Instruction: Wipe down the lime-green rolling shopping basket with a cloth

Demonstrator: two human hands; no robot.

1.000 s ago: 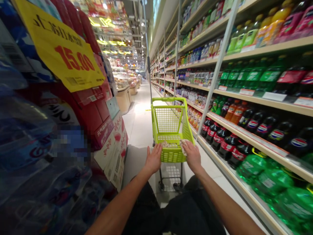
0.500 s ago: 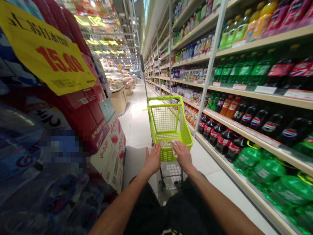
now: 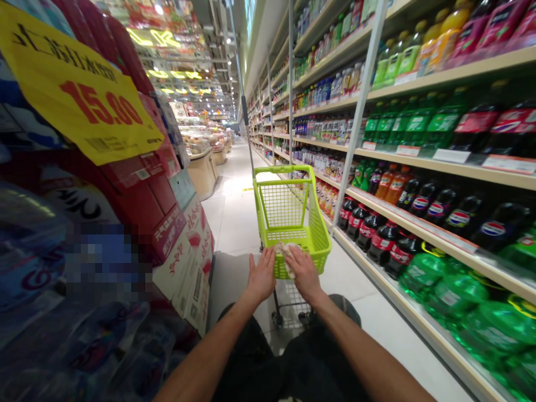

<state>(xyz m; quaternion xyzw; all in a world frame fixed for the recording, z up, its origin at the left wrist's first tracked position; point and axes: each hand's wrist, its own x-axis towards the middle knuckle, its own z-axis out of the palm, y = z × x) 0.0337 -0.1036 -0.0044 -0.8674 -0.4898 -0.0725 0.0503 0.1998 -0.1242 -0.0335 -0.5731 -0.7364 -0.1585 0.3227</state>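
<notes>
A lime-green shopping cart (image 3: 321, 237) with a basket of slotted sides stands upright in the aisle in front of my legs. My left hand (image 3: 263, 273) rests at the near left corner of its rim, fingers curled over the edge and thumb raised. Beside it, my right hand (image 3: 304, 271) presses a crumpled pale cloth (image 3: 285, 249) against the near rim. Part of the cloth is covered by my right fingers. A grey wire lower rack (image 3: 291, 289) shows beneath the basket, above dark wheels.
Shelves of bottled drinks (image 3: 419, 120) line the right side, with large green bottles (image 3: 456, 293) lowest. Stacked cartons (image 3: 184, 268) and a yellow price sign (image 3: 96, 100) crowd the left. A thin grey pole (image 3: 244, 109) rises behind the cart. Pale floor (image 3: 234, 209) runs ahead.
My right hand has slid left along the near rim with the cloth, closer to my left hand. My left hand and the cart are nearly where they were.
</notes>
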